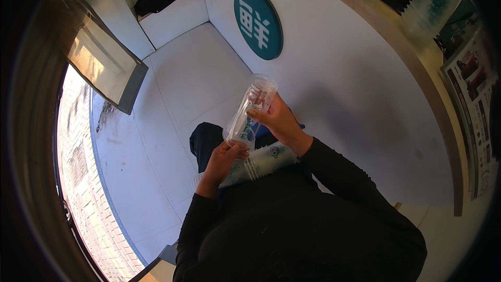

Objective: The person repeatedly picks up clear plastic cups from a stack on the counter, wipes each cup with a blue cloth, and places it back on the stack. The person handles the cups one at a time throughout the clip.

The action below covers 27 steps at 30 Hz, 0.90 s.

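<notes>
A clear plastic cup (243, 119) with printed marks is held tilted above my lap. My right hand (278, 122) wraps around its upper end, thumb across the side. My left hand (221, 161) pinches the rim at the cup's lower end. Whether several cups are nested there, I cannot tell. Beneath both hands, a nested stack of printed plastic cups (270, 161) lies sideways across my lap, partly hidden by my left hand and forearm.
To the right stands a white counter front (344, 98) with a round green sign (258, 23). More cup stacks (426, 8) and a printed menu sheet (469, 113) are on the counter. A black cloth item (156, 0) rests on a ledge. An open glass door (107, 58) is at left.
</notes>
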Available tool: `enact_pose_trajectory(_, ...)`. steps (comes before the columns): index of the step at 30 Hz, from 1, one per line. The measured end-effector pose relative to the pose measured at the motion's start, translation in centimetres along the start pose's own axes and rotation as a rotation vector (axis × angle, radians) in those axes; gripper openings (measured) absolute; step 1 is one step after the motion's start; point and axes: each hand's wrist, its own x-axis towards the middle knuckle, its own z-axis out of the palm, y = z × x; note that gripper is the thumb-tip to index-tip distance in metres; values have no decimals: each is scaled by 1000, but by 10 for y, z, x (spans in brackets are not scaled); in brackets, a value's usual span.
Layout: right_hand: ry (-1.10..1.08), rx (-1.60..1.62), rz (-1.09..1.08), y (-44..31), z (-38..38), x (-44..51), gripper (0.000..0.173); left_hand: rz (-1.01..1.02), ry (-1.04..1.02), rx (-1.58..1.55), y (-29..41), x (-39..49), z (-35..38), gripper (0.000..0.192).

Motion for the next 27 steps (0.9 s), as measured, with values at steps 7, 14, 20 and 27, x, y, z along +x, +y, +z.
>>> enact_pose_trajectory(7, 135, -373, -278, -62, -15, -9, 79, 111, -15, 49, -1, 0, -1, 32)
enact_pose_trajectory(14, 148, -266, -597, -200, -53, -38, 80, 81, -28, 65, 4, 4, 3, 30)
enact_pose_trajectory(20, 376, -537, -973, -321, -82, -19, 81, 75, -45, 77, 1, 4, 3, 30)
enact_pose_trajectory(27, 962, -1092, -1169, -521, -71, 16, 84, 42, -62, 55, 1, 14, 6, 30)
